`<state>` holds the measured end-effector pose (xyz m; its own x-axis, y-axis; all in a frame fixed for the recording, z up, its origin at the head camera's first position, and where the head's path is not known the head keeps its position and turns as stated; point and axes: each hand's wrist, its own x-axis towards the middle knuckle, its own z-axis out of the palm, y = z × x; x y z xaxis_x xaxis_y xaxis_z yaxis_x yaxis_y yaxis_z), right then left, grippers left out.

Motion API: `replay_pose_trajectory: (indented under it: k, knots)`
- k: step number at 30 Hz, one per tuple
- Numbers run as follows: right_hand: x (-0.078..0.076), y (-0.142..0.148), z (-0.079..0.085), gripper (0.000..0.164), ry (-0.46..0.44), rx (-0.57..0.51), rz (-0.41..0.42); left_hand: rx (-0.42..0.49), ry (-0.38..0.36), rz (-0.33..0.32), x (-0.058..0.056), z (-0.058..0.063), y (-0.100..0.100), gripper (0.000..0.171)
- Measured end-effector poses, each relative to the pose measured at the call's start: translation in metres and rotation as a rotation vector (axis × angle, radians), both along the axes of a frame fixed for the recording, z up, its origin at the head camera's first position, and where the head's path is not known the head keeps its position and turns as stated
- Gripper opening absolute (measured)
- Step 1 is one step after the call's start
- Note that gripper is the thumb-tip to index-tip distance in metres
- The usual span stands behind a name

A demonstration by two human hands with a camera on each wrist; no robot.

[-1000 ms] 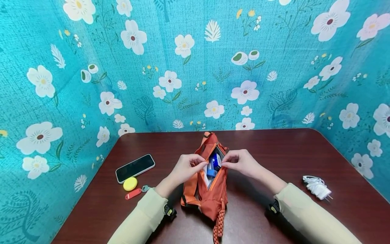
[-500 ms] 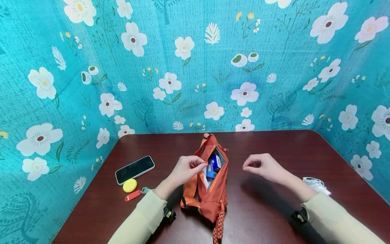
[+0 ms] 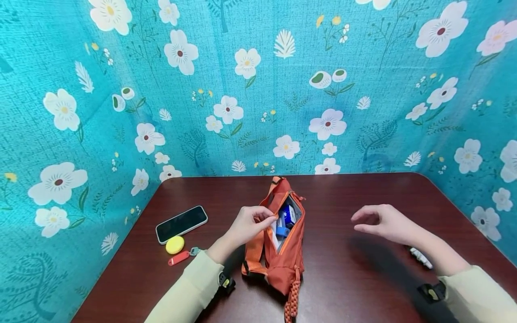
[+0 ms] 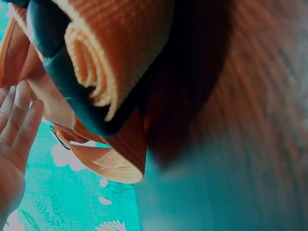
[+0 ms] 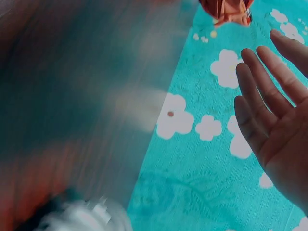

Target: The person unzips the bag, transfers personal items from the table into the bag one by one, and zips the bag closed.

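An orange-red zippered bag (image 3: pixel 282 276) lies mid-table with its zip open. Inside sit a dark blue box (image 3: pixel 288 216), a lighter blue piece (image 3: pixel 282 232) and something white. My left hand (image 3: pixel 245 228) pinches the left edge of the opening between thumb and fingers; the left wrist view shows a rolled orange strap (image 4: pixel 127 43) and dark buckle (image 4: pixel 79 103) close by. Well right of the bag, my right hand (image 3: pixel 385 222) hovers over the table, holding nothing, its fingers loosely bent. Below the right forearm, a white bundled cable with a plug (image 3: pixel 421 258) is partly hidden.
At the left lie a phone (image 3: pixel 181 224), a yellow round case (image 3: pixel 175 245) and a red key tag (image 3: pixel 179 258) with a key (image 3: pixel 194 251). The bag's braided cord (image 3: pixel 294 296) hangs toward the front. A flowered teal cloth (image 3: pixel 258 89) rises behind the table (image 3: pixel 335 278).
My right hand has let go of the bag's right edge and moved rightward, its forearm now covering part of the white cable. The left hand keeps its pinch on the bag.
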<state>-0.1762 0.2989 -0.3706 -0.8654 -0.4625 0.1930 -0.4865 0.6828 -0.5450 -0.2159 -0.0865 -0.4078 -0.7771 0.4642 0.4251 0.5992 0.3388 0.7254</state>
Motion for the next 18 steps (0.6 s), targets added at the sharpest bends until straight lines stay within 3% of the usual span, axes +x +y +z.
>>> replay_pose_trajectory:
  k: [10, 18]
  knots:
    - [0.016, 0.036, -0.007, 0.033, -0.025, 0.026, -0.122, -0.001, 0.000, -0.001, 0.000, 0.000, -0.001, 0.011]
    - [0.028, 0.071, -0.018, 0.039, -0.053, -0.058, -0.185, 0.002, 0.000, -0.005, 0.001, 0.001, -0.001, 0.009]
